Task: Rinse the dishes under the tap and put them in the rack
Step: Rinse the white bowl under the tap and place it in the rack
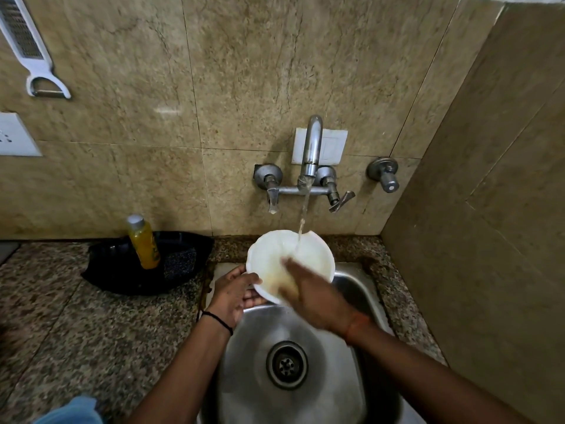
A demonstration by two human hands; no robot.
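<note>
A white plate (272, 255) is tilted over the steel sink (360, 289), under a stream of water running from the tap (311, 154). My left hand (232, 295) grips the plate's lower left rim, thumb on top and fingers beneath. My right hand (308, 289) is blurred and lies with its fingers flat on the plate's wet face. The water lands on the plate's upper right part. No rack is in view.
On the granite counter (91, 332) to the left lies a black tray (113, 270) holding a yellow bottle (143, 243) and a dark scrubber (180, 261). A white grater (27, 47) hangs on the wall. A tiled side wall (489, 240) closes off the right.
</note>
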